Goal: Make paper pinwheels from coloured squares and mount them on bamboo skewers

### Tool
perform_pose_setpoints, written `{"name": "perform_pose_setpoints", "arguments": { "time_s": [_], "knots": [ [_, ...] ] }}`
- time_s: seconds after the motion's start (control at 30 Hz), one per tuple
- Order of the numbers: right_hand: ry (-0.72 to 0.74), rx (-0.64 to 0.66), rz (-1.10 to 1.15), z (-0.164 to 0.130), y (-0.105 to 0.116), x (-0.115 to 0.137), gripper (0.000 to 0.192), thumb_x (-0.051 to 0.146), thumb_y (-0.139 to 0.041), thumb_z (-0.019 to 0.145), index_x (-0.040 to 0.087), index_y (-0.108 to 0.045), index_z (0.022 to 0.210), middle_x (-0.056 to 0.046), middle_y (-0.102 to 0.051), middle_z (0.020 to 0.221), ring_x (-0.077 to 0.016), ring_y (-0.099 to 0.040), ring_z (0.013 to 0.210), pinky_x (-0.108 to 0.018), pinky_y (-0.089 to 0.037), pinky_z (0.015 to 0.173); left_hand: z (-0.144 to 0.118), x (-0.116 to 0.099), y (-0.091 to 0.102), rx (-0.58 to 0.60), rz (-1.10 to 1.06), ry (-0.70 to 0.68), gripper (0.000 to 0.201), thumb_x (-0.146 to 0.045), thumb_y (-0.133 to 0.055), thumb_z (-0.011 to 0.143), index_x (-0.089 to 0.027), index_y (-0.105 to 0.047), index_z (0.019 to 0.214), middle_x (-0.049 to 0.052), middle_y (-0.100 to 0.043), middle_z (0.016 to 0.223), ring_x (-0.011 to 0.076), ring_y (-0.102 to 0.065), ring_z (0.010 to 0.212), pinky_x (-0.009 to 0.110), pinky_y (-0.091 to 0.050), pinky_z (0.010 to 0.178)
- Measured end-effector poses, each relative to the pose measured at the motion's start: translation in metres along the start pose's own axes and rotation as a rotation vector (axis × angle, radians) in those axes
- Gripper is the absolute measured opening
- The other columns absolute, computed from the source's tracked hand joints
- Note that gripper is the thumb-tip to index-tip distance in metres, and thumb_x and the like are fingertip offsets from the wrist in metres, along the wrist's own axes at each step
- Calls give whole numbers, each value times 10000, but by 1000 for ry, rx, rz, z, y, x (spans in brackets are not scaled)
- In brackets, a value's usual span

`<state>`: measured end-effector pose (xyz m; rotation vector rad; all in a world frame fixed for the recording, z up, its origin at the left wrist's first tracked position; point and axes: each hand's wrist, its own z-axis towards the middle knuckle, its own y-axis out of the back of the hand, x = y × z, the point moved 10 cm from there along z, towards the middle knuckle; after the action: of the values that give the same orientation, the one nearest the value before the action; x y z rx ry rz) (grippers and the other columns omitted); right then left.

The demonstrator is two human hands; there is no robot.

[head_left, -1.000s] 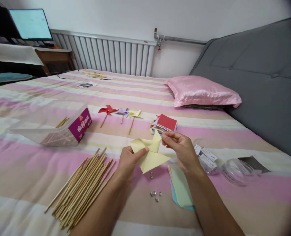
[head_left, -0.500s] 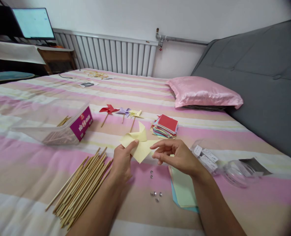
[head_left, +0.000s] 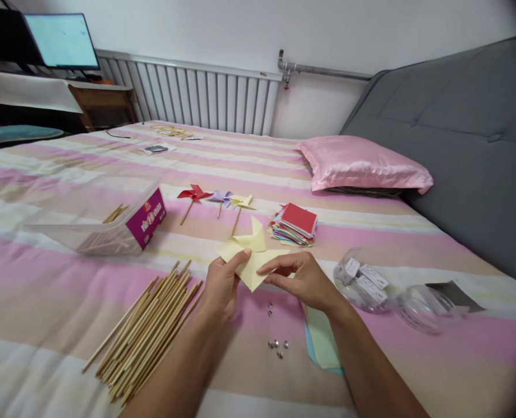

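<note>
A pale yellow folded paper pinwheel [head_left: 250,255] is held just above the striped bedspread [head_left: 44,302], slightly left of the middle of the frame. It is pinched at its left edge by the left hand [head_left: 221,285], the thumb lying on top of the paper. The right hand [head_left: 304,280] is closed on the lower right flap, with its fingertips [head_left: 264,269] pressed on the paper near the centre.

Directly below the hands, a few small silvery pins [head_left: 278,345] are scattered on the bedspread. A stack of pastel paper sheets [head_left: 323,342] is partly hidden beneath the right forearm. A loose bundle of wooden sticks [head_left: 147,328] is spread at the lower left of the frame. Further up on the left, a clear plastic box [head_left: 96,217] with a purple label is seen, with more sticks inside.

Above the hands, three finished pinwheels, red [head_left: 192,194], lilac [head_left: 220,198] and yellow [head_left: 241,202], are laid in a row. Just to their right, a pile of coloured paper squares [head_left: 293,224] with a red sheet on top is found. At the right, two clear plastic containers [head_left: 393,290] are lying on their sides. A pink satin pillow [head_left: 365,165] is placed at the upper right.
</note>
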<state>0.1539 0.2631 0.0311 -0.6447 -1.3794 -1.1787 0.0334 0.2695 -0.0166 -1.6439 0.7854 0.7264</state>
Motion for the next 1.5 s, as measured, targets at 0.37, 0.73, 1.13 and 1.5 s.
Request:
{"name": "perform_pose_setpoints", "arguments": {
  "time_s": [0.37,0.73,1.13,1.5],
  "knots": [
    [-32,-130,114,0,3,2,135,310,-733,684,180,-722,719,-41,-708,716,-166,-641,652,-275,-498,608,-4,-3,-5,11,-18,-38,260,-194,-738,630,-116,-696,874,46,-712,800,146,-621,698,230,-452,640],
    [-70,-372,185,-3,16,-5,168,325,-730,666,162,-698,688,-63,-691,888,-123,-616,598,-230,-457,535,-4,-6,-1,-58,53,-133,303,-269,-767,587,-85,-707,821,60,-691,741,132,-577,627,235,-427,590],
    [-49,-479,48,-7,27,-6,216,376,-698,697,161,-718,695,-106,-656,1050,-199,-651,776,-271,-491,583,-6,-7,-5,-11,178,-182,202,-269,-751,643,-118,-712,770,19,-664,693,131,-571,664,223,-432,616],
    [-59,-499,27,-7,30,-12,216,391,-709,685,176,-727,680,-83,-704,787,-261,-627,938,-290,-513,635,-8,-14,-11,35,272,-254,162,-269,-744,663,-129,-730,742,18,-673,704,118,-556,665,208,-430,616]
  ]
}}
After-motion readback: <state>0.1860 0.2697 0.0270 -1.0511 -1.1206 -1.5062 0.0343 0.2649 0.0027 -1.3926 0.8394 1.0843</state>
